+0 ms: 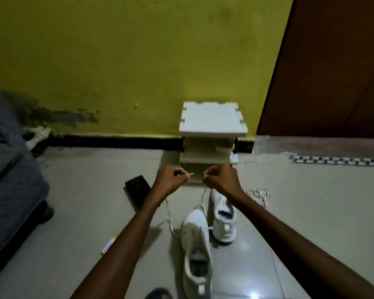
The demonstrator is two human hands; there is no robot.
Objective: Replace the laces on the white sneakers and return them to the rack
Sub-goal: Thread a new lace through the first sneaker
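Note:
Two white sneakers stand on the grey floor, toes pointing away from me: the near one (196, 244) in the middle and the far one (223, 216) just to its right. A white lace (168, 214) runs up from the near sneaker's toe end to both raised hands. My left hand (171, 178) is closed on one end, its tip poking out to the right. My right hand (220, 179) pinches the other end. Both hands hover in front of the white shoe rack (213, 119), which stands against the yellow wall.
A tangled pile of old laces (260, 195) lies on the floor to the right. A black flat box (138, 188) lies left of my left arm, a small white and yellow tube (109, 244) nearer me. A dark bed (9, 169) fills the left side, a brown door (333, 72) the right.

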